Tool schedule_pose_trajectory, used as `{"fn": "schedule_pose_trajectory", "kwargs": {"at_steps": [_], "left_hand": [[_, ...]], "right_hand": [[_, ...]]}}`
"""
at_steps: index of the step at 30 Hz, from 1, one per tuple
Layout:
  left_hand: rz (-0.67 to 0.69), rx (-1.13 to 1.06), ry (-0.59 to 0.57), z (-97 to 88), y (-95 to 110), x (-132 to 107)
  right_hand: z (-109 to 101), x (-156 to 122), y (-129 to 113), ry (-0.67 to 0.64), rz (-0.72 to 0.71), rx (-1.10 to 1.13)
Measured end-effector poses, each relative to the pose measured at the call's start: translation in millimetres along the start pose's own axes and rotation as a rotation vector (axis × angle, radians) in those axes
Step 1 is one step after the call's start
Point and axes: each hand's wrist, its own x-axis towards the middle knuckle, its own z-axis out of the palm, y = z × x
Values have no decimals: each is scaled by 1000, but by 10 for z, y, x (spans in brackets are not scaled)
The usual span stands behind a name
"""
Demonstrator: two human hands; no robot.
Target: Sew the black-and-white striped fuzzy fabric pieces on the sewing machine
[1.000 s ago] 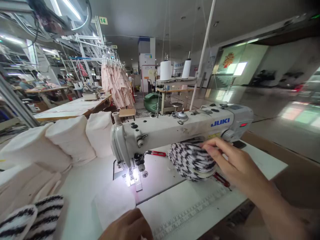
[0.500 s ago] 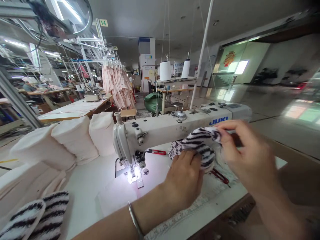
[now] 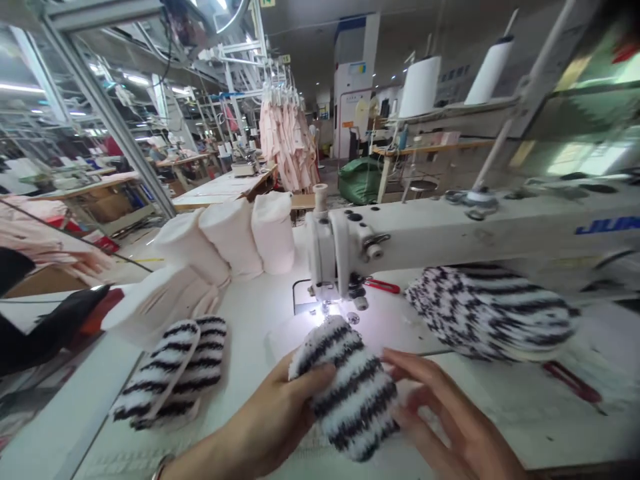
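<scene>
One black-and-white striped fuzzy pad [image 3: 350, 390] is clamped in the grip of the left hand [image 3: 270, 413], above the white surface [image 3: 505, 417]. The right hand [image 3: 440, 417] is held open, just beside it. One striped bundle [image 3: 490, 313] is lying behind, two striped pads [image 3: 170, 370] leftward, and three pale cushions [image 3: 230, 237] beyond, near one sewing machine [image 3: 475, 230].

**Blue brand lettering [image 3: 607, 226] at the right edge; cut off after "JU"**
It stands on the white sewing machine arm [image 3: 480, 227]; the green tag [image 3: 267, 3] at the top edge and the pillar labels [image 3: 356, 68] at upper middle are too small to read.
</scene>
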Motion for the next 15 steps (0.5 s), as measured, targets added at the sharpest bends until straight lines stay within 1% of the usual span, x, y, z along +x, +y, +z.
{"fn": "schedule_pose_trajectory", "kwargs": {"at_steps": [1, 2, 3, 4, 6, 7, 8, 9, 11, 13, 15], "left_hand": [[40, 79, 13, -66, 48, -8], [99, 204, 21, -126, 117, -10], [169, 374, 30, -180, 201, -4], [243, 597, 47, -231, 290, 12], [347, 1066, 100, -328, 446, 75], [360, 1246, 129, -374, 495, 119], [359, 1371, 155, -417, 521, 163], [347, 1442, 175, -454, 524, 205], [319, 1472, 181, -504, 486, 258], [301, 1488, 146, -515, 442, 264], [282, 1488, 101, -499, 440, 237]], "right_hand": [[67, 62, 4, -84, 102, 127], [131, 134, 3, -166, 175, 231], [192, 214, -1, -235, 217, 288], [251, 297, -7, -287, 228, 286], [361, 448, -22, -368, 200, 159], [408, 506, -29, -390, 184, 77], [449, 545, -36, -405, 173, 8], [480, 563, -43, -417, 167, -38], [514, 541, -64, -443, 172, -71], [511, 471, -90, -499, 168, -82], [485, 406, -114, -537, 155, -70]]}}
